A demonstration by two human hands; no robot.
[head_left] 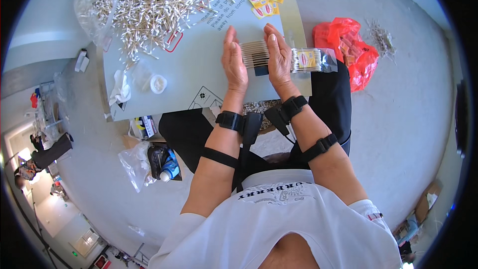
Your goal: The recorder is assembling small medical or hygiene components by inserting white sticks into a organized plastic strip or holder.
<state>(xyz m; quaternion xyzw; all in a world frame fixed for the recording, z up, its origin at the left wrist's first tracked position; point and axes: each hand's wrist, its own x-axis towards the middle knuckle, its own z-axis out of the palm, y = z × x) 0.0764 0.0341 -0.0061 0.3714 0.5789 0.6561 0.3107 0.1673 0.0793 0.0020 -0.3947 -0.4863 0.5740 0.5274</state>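
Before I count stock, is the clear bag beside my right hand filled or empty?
Filled: swabs and a yellow card show through the clear bag; its outer end is bare.

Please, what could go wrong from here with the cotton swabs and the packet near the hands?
The row of swabs lies between the left hand and the right hand; uneven pressure might skew or scatter it.
The clear packet beside the right hand reaches past the edge of the table, so a nudge could perhaps tip it off.
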